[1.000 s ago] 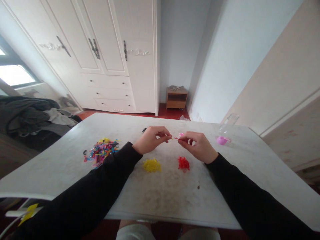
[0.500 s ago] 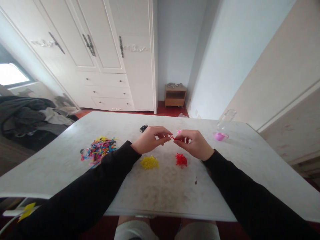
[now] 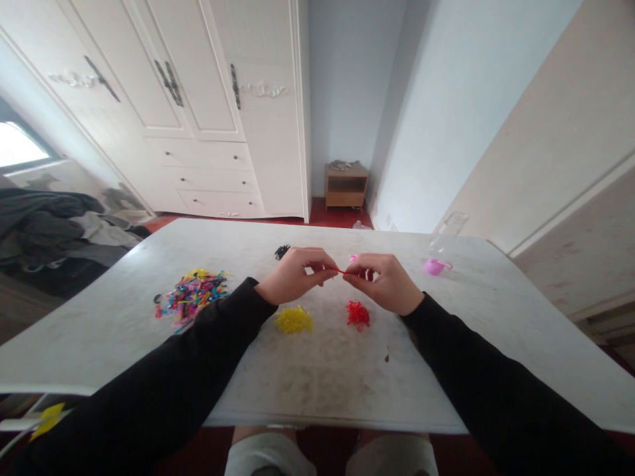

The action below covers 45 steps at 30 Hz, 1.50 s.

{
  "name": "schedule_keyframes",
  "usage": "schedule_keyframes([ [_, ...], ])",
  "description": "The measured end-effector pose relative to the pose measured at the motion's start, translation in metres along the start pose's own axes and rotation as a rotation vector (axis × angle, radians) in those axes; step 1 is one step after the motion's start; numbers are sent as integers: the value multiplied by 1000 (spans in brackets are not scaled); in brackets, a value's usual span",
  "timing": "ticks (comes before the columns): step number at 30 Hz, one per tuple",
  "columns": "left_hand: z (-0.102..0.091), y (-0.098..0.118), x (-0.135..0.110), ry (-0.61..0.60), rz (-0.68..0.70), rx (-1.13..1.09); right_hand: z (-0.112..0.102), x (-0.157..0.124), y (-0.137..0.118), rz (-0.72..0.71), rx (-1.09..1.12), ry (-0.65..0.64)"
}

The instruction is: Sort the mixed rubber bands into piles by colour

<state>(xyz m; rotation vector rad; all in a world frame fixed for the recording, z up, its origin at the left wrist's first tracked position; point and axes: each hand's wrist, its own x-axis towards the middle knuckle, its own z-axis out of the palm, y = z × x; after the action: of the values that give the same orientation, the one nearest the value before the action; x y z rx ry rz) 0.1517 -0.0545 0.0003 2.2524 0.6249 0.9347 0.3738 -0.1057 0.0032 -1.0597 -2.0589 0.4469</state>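
Between my two hands a small red elastic band is pulled into a short thin line above the table. My left hand pinches its left end between thumb and forefinger. The right end is in the pinch of my right hand. Below my right hand lies a heap of red bands, and below my left a heap of yellow ones. A small black heap sits just beyond my left hand. Some pink pieces show partly behind my right hand.
A mixed pile of coloured bands lies on the white table, left of my left forearm. At the right back are a clear plastic jar and a pink lid. Behind stand a white wardrobe and a wooden nightstand.
The red band has gone from a small open loop to a taut line between my fingers. The view has shifted slightly; both hands stay nearly in place.
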Motion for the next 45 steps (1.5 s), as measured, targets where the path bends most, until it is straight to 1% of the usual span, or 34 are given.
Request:
schedule_keyframes([
  [8,-1,0,1,-26,-29,0,0,0,-1,-20,-35,-5],
  [12,-3,-2,2,-24,-64,-74,-7,2,-4,-21,-25,0],
  [14,-6,-5,3,16,-106,-149,-14,2,-4,-4,-44,58],
  [18,-11,-13,5,101,-168,-244,-26,4,-3,40,-120,262],
  [20,-10,-13,4,97,-177,-257,-25,3,-3,51,-125,278],
  [23,-6,-12,3,44,-165,-261,-19,3,-5,47,-86,183],
  [25,-4,-12,3,27,-151,-244,-16,3,-6,39,-63,141],
  [29,-6,-14,3,80,-154,-227,-21,2,-3,33,-67,143],
  [31,-8,-15,3,105,-175,-259,-26,2,1,34,-66,47],
  [33,-10,-15,3,95,-204,-315,-30,2,5,22,-52,-125],
  [34,-10,-14,3,68,-220,-345,-31,2,6,14,-40,-214],
  [36,-11,-13,2,-41,-254,-376,-32,2,7,3,-13,-358],
  [38,-13,-12,1,-180,-277,-355,-32,2,7,3,6,-453],
  [40,-14,-12,0,-279,-284,-319,-34,2,5,11,12,-509],
  [42,-17,-13,0,-316,-280,-303,-36,1,5,22,19,-542],
  [45,-20,-14,0,-320,-276,-303,-39,1,7,56,34,-590],
])
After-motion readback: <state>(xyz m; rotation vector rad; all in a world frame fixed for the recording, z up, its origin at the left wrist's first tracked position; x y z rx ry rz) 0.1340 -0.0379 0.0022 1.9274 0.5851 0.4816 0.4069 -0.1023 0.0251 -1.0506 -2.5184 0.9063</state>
